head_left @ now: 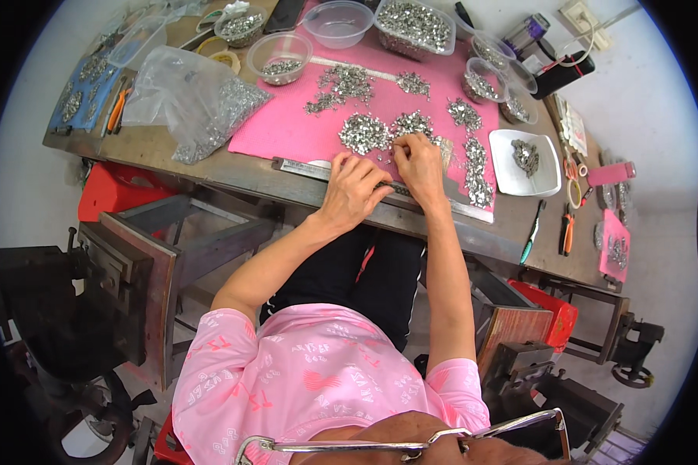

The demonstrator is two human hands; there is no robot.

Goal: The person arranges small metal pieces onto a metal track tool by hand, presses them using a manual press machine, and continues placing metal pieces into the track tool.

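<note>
Along the near edge of the pink mat (287, 108) lies a long metal strip (302, 168), like a ruler or rail. My left hand (350, 188) rests over it with its fingers bent and closed; what they hold is hidden beneath them. My right hand (420, 167) reaches to the near side of a heap of small shiny metal pieces (411, 122), fingertips pinched together. Anything between those fingertips is too small to make out. Left of that heap is another pile of metal pieces (364, 133). A dark row of small parts (399, 188) shows on the strip between my hands.
More loose pieces (478, 172) lie on the mat's right side. A white dish (525, 163) stands beyond them, near a toothbrush (533, 232) and orange-handled pliers (568, 234). Clear tubs (416, 29) line the back. A plastic bag of parts (202, 101) sits at the left.
</note>
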